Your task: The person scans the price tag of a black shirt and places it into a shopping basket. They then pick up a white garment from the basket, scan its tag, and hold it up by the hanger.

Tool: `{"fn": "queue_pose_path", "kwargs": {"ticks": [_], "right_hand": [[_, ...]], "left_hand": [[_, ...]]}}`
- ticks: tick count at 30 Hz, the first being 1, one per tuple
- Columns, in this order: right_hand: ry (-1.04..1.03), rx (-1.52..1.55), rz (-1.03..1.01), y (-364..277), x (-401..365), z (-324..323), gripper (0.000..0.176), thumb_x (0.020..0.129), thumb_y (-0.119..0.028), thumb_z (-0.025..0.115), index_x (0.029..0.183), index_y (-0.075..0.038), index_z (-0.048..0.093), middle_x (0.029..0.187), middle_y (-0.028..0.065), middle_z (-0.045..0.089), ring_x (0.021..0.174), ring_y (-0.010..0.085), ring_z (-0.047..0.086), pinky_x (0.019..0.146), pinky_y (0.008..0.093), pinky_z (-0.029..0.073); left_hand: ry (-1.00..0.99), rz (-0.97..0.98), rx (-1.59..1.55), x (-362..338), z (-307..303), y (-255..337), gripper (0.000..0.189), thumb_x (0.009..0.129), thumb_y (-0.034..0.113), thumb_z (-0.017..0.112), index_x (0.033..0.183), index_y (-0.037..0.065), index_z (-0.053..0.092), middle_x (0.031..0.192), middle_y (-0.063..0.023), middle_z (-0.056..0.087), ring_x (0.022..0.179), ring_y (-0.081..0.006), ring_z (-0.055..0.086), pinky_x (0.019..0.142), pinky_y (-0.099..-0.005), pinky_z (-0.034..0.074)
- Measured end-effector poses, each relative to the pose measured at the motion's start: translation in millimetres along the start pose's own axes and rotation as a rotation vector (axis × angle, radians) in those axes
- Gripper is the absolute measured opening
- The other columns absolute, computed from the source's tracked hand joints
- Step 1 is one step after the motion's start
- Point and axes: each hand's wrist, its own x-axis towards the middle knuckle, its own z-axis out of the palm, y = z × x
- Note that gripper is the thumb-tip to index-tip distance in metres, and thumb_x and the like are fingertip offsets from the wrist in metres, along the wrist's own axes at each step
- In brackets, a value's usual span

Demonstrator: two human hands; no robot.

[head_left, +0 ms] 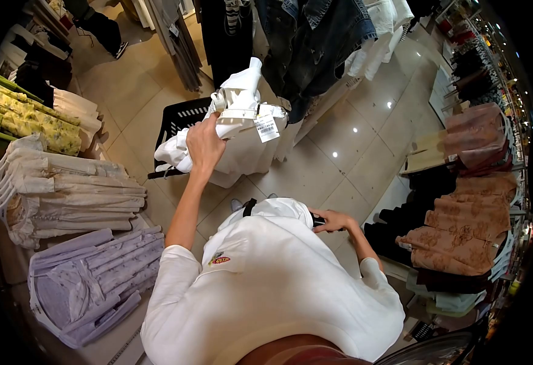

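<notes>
My left hand (205,145) is raised in front of me, its fingers closed on a white garment (237,97). A printed price tag (266,128) hangs from the garment's right side. Below and behind it is a black plastic basket (178,120), partly covered by white cloth. My right hand (334,221) is down by my right hip. Its fingers are wrapped round a small dark object (319,220), whose kind I cannot make out.
Dark denim clothes (315,45) hang ahead. Cream dresses (78,188) and lilac clothes (93,280) hang at left. Patterned orange tops (464,228) hang at right. Tiled floor (358,146) runs between the racks. Another person's shoe (121,50) shows at far left.
</notes>
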Motion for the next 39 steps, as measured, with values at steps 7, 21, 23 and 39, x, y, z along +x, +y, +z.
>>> {"fn": "queue_pose_path", "kwargs": {"ticks": [7, 21, 23, 39], "right_hand": [[0.281, 0.415, -0.164, 20, 22, 45, 0.087, 0.077, -0.017, 0.068, 0.148, -0.018, 0.019, 0.130, 0.0104, 0.051, 0.092, 0.0167, 0.055, 0.066, 0.0274, 0.049], [0.391, 0.142, 0.126, 19, 77, 64, 0.072, 0.082, -0.024, 0.061, 0.142, -0.007, 0.025, 0.122, 0.0262, 0.054, 0.111, 0.0407, 0.054, 0.094, 0.0410, 0.042], [0.474, 0.145, 0.036, 3, 59, 65, 0.068, 0.081, -0.021, 0.060, 0.140, -0.007, 0.029, 0.118, 0.0259, 0.057, 0.109, 0.0416, 0.055, 0.093, 0.0423, 0.043], [0.597, -0.035, 0.007, -9, 54, 62, 0.049, 0.079, -0.023, 0.062, 0.121, 0.000, 0.052, 0.111, 0.0243, 0.059, 0.102, 0.0433, 0.055, 0.088, 0.0411, 0.044]], "left_hand": [[-0.015, -0.016, 0.005, -1, 1, 5, 0.043, 0.058, 0.006, 0.075, 0.100, 0.006, 0.062, 0.076, -0.0108, 0.063, 0.072, -0.0288, 0.058, 0.067, -0.0385, 0.044], [-0.049, -0.017, -0.031, -1, 2, 14, 0.044, 0.058, 0.007, 0.076, 0.100, 0.006, 0.062, 0.077, -0.0105, 0.064, 0.073, -0.0292, 0.060, 0.068, -0.0391, 0.045], [-0.061, -0.018, -0.041, -3, -1, 14, 0.046, 0.058, 0.008, 0.077, 0.101, 0.006, 0.062, 0.077, -0.0111, 0.064, 0.074, -0.0295, 0.060, 0.068, -0.0393, 0.045], [-0.202, -0.056, -0.127, -1, -24, 18, 0.063, 0.053, 0.024, 0.086, 0.107, 0.004, 0.060, 0.079, -0.0148, 0.065, 0.077, -0.0323, 0.062, 0.067, -0.0403, 0.046]]}}
